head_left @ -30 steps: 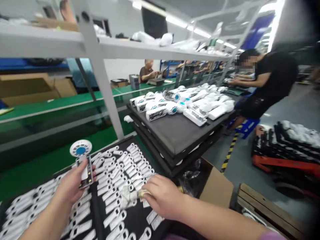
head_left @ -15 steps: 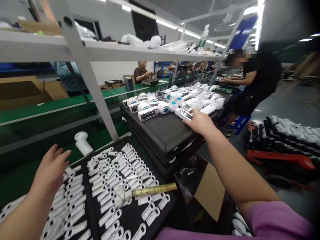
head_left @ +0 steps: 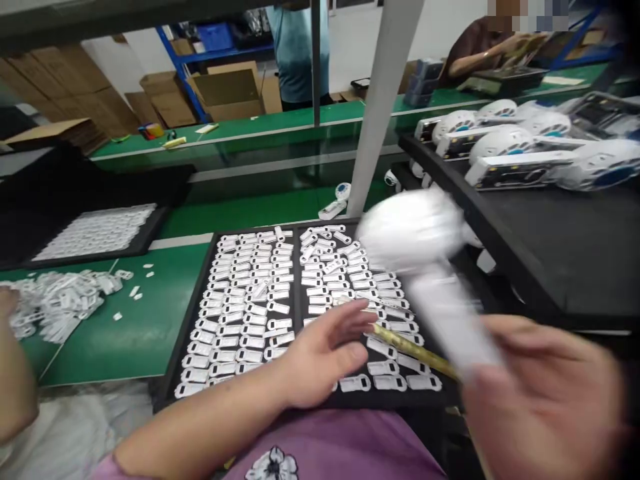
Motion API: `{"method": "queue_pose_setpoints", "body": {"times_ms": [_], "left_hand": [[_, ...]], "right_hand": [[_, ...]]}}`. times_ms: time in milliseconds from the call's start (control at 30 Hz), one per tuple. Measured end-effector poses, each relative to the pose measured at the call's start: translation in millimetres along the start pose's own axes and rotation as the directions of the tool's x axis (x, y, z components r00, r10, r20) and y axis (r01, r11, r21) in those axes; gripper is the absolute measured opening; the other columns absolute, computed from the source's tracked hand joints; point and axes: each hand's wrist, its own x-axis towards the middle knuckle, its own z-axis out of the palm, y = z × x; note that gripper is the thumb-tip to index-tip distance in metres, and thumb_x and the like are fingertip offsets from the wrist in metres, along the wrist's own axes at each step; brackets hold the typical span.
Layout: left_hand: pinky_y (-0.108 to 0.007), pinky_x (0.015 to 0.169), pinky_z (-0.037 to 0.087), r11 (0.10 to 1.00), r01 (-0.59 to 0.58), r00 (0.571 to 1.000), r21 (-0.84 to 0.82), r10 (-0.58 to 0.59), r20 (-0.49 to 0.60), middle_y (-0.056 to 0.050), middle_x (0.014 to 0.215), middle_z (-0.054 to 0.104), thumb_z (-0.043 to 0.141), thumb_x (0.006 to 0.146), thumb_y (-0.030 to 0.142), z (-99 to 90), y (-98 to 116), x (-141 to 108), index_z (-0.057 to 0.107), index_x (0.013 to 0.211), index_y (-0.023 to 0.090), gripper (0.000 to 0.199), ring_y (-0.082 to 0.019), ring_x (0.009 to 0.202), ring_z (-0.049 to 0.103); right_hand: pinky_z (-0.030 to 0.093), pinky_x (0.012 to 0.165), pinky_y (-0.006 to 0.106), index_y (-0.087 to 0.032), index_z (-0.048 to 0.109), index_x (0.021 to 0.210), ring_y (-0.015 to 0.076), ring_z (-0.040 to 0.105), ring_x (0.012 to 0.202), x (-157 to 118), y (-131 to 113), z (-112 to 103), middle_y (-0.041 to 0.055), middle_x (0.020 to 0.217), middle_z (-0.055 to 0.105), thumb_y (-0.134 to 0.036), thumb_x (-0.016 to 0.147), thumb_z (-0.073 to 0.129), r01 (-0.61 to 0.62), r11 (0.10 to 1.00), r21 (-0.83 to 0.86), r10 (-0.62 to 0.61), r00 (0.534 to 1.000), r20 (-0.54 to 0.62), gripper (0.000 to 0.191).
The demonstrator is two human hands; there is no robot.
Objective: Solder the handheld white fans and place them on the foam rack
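Note:
My right hand (head_left: 545, 393) grips the handle of a white round-headed handheld device (head_left: 415, 233), blurred by motion. Its head points up and left, over the right side of a black tray (head_left: 296, 313). Rows of small white plastic parts (head_left: 233, 327), each with a dark window, lie in both halves of the tray. Above the tray's near middle, my left hand (head_left: 330, 357) is open with fingers apart. Just beyond its fingertips lies a yellow stick-like handle (head_left: 415, 347) across the parts; its left end is hidden by the hand.
Similar white devices (head_left: 530, 167) rest on a stacked black tray (head_left: 575, 267) at right. A metal post (head_left: 383, 100) rises behind. Loose white parts (head_left: 65, 300) are piled on the green bench (head_left: 125, 353) at left, beside another person's arm (head_left: 17, 373). Other people stand or sit across the line.
The view has swung left. My right hand has come back from the stacked tray holding a white device. My left hand now hovers over the parts tray.

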Motion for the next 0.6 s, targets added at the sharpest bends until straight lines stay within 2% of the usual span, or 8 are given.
{"method": "queue_pose_setpoints", "body": {"times_ms": [67,133,233,300,333,367,433,600], "left_hand": [[-0.049,0.111,0.041,0.987,-0.041,0.995,-0.158,0.026,-0.095,-0.016,0.136,0.062,0.075,0.08,0.055,8.3,-9,-1,0.06,0.125,0.021,0.058,-0.033,0.128,0.056],[-0.048,0.104,0.048,0.956,-0.062,0.949,-0.286,-0.032,-0.313,-0.013,0.123,0.067,0.076,0.081,0.047,1.2,-15,-1,0.061,0.115,0.02,0.046,-0.031,0.118,0.062],[-0.043,0.084,0.057,0.937,-0.093,0.813,-0.335,-0.123,-0.569,-0.008,0.107,0.068,0.077,0.077,0.03,-32.2,-13,-10,0.056,0.11,0.02,0.04,-0.027,0.102,0.067],[-0.037,0.068,0.059,0.965,-0.083,0.749,-0.249,-0.105,-0.655,-0.006,0.103,0.066,0.079,0.073,0.027,-58.4,-10,-22,0.053,0.108,0.02,0.045,-0.025,0.094,0.067],[-0.034,0.062,0.058,0.978,-0.062,0.726,-0.199,-0.093,-0.681,-0.005,0.102,0.066,0.079,0.071,0.027,-69.5,-9,-29,0.052,0.107,0.02,0.046,-0.024,0.09,0.067],[-0.032,0.058,0.057,0.987,-0.04,0.715,-0.158,-0.082,-0.694,-0.005,0.102,0.066,0.08,0.07,0.027,-78.5,-8,-36,0.051,0.107,0.021,0.047,-0.024,0.088,0.066],[-0.032,0.056,0.057,0.994,-0.007,0.724,-0.11,-0.071,-0.686,-0.005,0.107,0.065,0.08,0.071,0.027,-88.8,-6,-49,0.049,0.109,0.022,0.05,-0.023,0.088,0.066],[-0.038,0.061,0.06,0.99,0.05,0.797,-0.128,-0.117,-0.592,-0.011,0.116,0.066,0.075,0.076,0.026,-87.1,1,-62,0.048,0.115,0.02,0.048,-0.024,0.088,0.066]], "right_hand": [[0.059,0.078,0.044,-0.03,0.047,0.119,0.0268,0.067,0.095,-13,-6,33,0.01,0.104,0.063,-0.035,0.089,0.068,0.114,0.986,0.126,-0.13,0.983,0.131,0.038],[0.057,0.088,0.046,-0.024,0.046,0.125,0.0273,0.066,0.104,-12,-3,62,0.0117,0.112,0.064,-0.032,0.085,0.072,0.193,0.975,0.106,-0.218,0.913,0.345,0.05],[0.056,0.091,0.04,-0.017,0.049,0.132,0.0246,0.064,0.105,16,18,96,0.0119,0.115,0.067,-0.037,0.089,0.066,0.252,0.964,-0.08,-0.152,0.776,0.612,0.05],[0.052,0.097,0.041,-0.014,0.058,0.128,0.0256,0.062,0.111,46,38,114,0.0128,0.116,0.067,-0.029,0.096,0.056,0.342,0.898,-0.276,-0.063,0.722,0.689,0.036],[0.048,0.101,0.043,-0.012,0.06,0.128,0.0278,0.059,0.115,61,48,121,0.0145,0.119,0.066,-0.022,0.096,0.053,0.375,0.865,-0.333,-0.038,0.712,0.702,0.034],[0.047,0.103,0.044,-0.011,0.062,0.128,0.0288,0.057,0.117,75,56,128,0.0151,0.122,0.065,-0.015,0.095,0.05,0.399,0.842,-0.362,-0.025,0.7,0.714,0.035],[0.045,0.104,0.043,-0.012,0.064,0.129,0.03,0.056,0.117,96,69,139,0.0146,0.125,0.064,-0.009,0.091,0.05,0.444,0.819,-0.363,-0.024,0.658,0.752,0.041],[0.042,0.102,0.039,-0.017,0.069,0.125,0.029,0.055,0.114,112,73,156,0.0113,0.124,0.064,-0.012,0.091,0.053,0.567,0.773,-0.286,-0.059,0.512,0.857,0.038]]}}
